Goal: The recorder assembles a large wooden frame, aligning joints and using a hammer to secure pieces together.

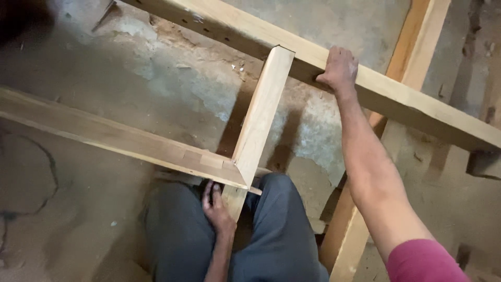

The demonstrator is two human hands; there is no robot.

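Observation:
A wooden frame stands over a dusty concrete floor. Its far rail [407,104] runs diagonally from the top middle to the right edge. A short cross piece [261,115] joins that rail to a near rail [104,133] that comes in from the left. My right hand [339,68] grips the top edge of the far rail, just right of the joint. My left hand [216,206] sits low between my knees, fingers wrapped on the near end of the cross piece under the corner joint.
Another long wooden board [412,57] lies on the floor under the frame, running from the top right toward the bottom. My grey trouser legs [282,235] fill the bottom middle. Sawdust and wood chips dot the concrete floor [156,68].

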